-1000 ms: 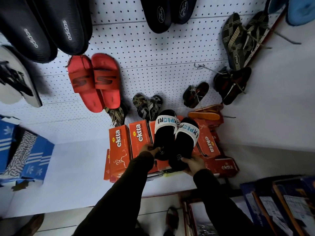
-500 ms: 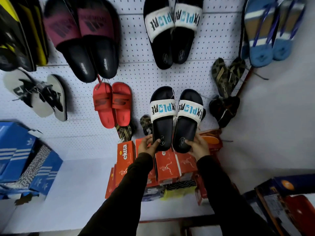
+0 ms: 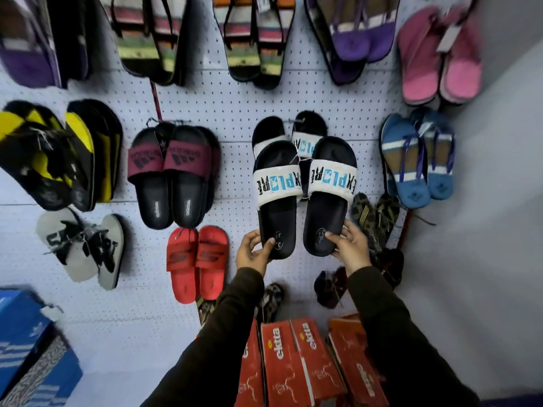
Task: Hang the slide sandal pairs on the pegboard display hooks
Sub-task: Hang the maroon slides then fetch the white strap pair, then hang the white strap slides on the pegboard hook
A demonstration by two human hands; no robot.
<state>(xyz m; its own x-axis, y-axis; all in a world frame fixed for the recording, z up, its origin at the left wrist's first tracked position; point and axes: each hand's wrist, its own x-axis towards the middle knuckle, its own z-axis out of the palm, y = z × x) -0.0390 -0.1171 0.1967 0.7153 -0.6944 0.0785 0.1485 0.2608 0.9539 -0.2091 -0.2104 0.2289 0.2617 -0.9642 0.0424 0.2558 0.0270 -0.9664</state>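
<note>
Left hand (image 3: 255,254) and right hand (image 3: 348,250) each clamp a heel of the black EXPLORE slide pair (image 3: 304,195); its tie could miss the hook (image 3: 299,121) hidden behind, dislodging the matching pair (image 3: 289,133) already hanging there.

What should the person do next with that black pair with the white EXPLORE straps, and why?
Probably lift the black slide sandals with white EXPLORE straps a little higher, onto the hook where the matching pair hangs. The left hand and right hand each grip a heel, and the held pair sits just below and over the hung one, not yet hooked.
</note>
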